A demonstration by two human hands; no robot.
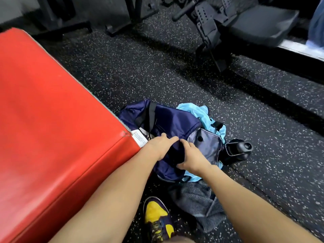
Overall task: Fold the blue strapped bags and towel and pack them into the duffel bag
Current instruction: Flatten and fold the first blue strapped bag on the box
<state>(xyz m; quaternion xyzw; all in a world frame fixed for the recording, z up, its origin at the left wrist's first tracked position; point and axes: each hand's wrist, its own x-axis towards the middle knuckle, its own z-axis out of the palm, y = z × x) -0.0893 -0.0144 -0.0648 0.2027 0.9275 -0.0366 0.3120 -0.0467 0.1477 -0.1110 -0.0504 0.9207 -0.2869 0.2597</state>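
Note:
A navy blue bag (168, 120) with black straps lies crumpled on the speckled floor beside the red bench. Under and behind it lies a light blue strapped bag (201, 111), with a grey panel (206, 144) showing beside it. My left hand (159, 146) and my right hand (191, 158) both reach down onto the navy bag, fingers curled into its dark fabric at the middle. A grey towel (198, 202) lies bunched on the floor nearer to me, below my right forearm.
A red padded bench (52, 111) fills the left. A black bottle (238, 149) lies right of the bags. My yellow and navy shoe (157, 218) stands at the bottom. Black gym machine frames (208, 23) stand at the top.

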